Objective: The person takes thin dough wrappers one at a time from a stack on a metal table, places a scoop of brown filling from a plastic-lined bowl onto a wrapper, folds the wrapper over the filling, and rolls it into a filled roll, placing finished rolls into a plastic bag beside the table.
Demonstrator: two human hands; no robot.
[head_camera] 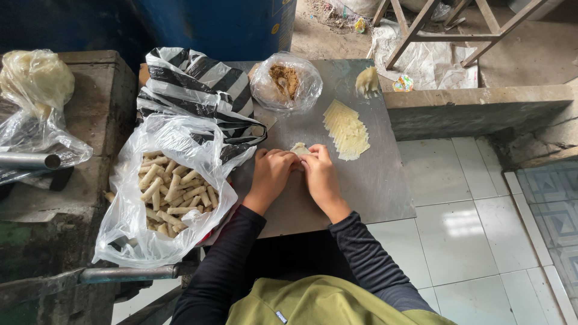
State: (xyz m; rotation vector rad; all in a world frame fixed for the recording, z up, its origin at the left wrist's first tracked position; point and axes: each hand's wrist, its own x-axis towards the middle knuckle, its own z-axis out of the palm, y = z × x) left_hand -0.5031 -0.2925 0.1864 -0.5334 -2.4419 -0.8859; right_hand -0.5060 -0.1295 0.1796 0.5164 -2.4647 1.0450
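Wrapper (299,148), small and pale, lies on the grey table (373,180), pinched between both hands. Left hand (272,171) and right hand (320,170) each close their grip on it, fingertips meeting, beside a fanned stack of wrappers (347,129).

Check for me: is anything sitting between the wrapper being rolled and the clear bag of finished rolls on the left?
Nothing visible blocks that path. Both the left hand and right hand hold the wrapper on the grey board. The clear bag of finished rolls lies open right beside the left hand, its rim slumped low.
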